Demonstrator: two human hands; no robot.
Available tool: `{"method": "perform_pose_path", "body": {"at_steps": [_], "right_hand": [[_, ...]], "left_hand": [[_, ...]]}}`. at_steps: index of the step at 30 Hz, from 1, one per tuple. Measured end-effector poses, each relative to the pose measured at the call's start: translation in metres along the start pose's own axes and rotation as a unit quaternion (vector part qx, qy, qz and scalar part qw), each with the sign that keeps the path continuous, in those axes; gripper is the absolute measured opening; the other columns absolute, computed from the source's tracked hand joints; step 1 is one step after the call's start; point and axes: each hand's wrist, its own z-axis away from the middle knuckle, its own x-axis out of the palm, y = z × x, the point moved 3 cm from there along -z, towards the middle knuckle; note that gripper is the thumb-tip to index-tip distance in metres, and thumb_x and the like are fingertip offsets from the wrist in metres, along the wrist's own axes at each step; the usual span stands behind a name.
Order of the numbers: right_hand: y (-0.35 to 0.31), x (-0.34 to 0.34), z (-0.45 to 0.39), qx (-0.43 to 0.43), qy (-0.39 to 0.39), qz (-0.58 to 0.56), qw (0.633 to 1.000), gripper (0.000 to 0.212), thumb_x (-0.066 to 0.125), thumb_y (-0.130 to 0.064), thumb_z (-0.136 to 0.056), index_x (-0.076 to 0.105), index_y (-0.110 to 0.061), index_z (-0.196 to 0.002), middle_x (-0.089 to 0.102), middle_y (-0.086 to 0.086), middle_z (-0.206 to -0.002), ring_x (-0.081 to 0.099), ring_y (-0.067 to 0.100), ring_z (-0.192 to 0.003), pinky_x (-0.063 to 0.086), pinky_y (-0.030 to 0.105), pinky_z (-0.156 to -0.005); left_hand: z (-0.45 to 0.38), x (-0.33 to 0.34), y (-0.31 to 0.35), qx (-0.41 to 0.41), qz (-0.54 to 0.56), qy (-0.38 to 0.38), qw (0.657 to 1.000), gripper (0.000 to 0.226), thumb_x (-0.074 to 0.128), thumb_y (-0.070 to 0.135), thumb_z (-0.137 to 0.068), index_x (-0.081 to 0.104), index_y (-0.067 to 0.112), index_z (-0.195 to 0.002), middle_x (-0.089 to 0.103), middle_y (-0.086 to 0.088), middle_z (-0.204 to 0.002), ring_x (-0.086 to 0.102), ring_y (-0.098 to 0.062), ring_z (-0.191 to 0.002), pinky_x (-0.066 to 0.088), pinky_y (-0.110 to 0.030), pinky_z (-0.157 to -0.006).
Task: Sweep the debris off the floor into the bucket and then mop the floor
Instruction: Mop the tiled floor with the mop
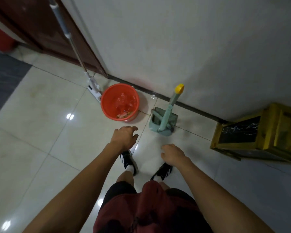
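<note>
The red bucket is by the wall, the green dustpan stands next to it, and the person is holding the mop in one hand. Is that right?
Not quite. Neither hand holds the mop; it leans by the door. The left hand and right hand are both empty, as the head view shows. The red bucket is by the wall with the green dustpan next to it.

text: none readable | labels, brands, numbers, signs: none readable | bucket (120,102): plain orange, unmarked | dustpan (163,121): plain green, unmarked | yellow crate (265,132): dark panel with pale streaks, too blurred to read as lettering
</note>
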Motion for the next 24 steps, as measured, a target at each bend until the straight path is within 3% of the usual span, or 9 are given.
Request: {"method": "perform_pose_path", "body": {"at_steps": [4,9,14,20,24], "right_hand": [[-0.068,0.014,-0.016,-0.039,-0.035,0.013,0.999,0.051,0.044,-0.030,-0.101,0.040,-0.019,-0.150,0.042,0.008,-0.153,0.046,0.026,-0.134,0.040,0.034,-0.108],[-0.174,0.006,-0.045,-0.079,-0.005,0.056,0.995,0.049,0.046,-0.029,-0.099,0.046,-0.020,-0.147,0.049,0.007,-0.148,0.050,0.026,-0.131,0.041,0.035,-0.109],[-0.292,-0.001,-0.069,-0.125,0.009,0.129,0.984,0.048,0.049,-0.030,-0.099,0.048,-0.018,-0.145,0.048,0.004,-0.150,0.042,0.024,-0.138,0.035,0.037,-0.113],[-0.403,-0.017,-0.098,-0.151,0.015,0.139,0.979,0.040,0.052,-0.039,-0.094,0.064,-0.021,-0.128,0.066,0.009,-0.127,0.062,0.030,-0.113,0.048,0.038,-0.095],[-0.444,-0.040,-0.110,-0.163,0.031,0.112,0.980,0.044,0.053,-0.036,-0.089,0.065,-0.020,-0.128,0.069,0.005,-0.123,0.062,0.026,-0.115,0.047,0.035,-0.098]], "left_hand": [[0.018,-0.001,-0.057,-0.030,0.007,0.007,1.000,0.046,0.045,0.042,-0.103,0.048,0.026,-0.146,0.060,-0.003,-0.140,0.056,-0.027,-0.127,0.045,-0.046,-0.102],[0.042,-0.021,-0.151,-0.065,0.034,0.038,0.997,0.047,0.044,0.040,-0.104,0.046,0.024,-0.148,0.060,-0.006,-0.138,0.056,-0.029,-0.126,0.046,-0.046,-0.101],[0.076,-0.041,-0.267,-0.125,0.091,0.075,0.985,0.046,0.044,0.040,-0.105,0.046,0.025,-0.148,0.060,-0.005,-0.139,0.056,-0.028,-0.127,0.046,-0.045,-0.102],[0.111,-0.063,-0.379,-0.198,0.169,0.119,0.958,0.045,0.046,0.038,-0.104,0.048,0.025,-0.147,0.060,-0.003,-0.139,0.056,-0.025,-0.126,0.047,-0.042,-0.102],[0.111,-0.087,-0.417,-0.219,0.220,0.152,0.939,0.043,0.048,0.036,-0.104,0.051,0.025,-0.145,0.062,-0.002,-0.136,0.059,-0.024,-0.122,0.049,-0.039,-0.099]]}}
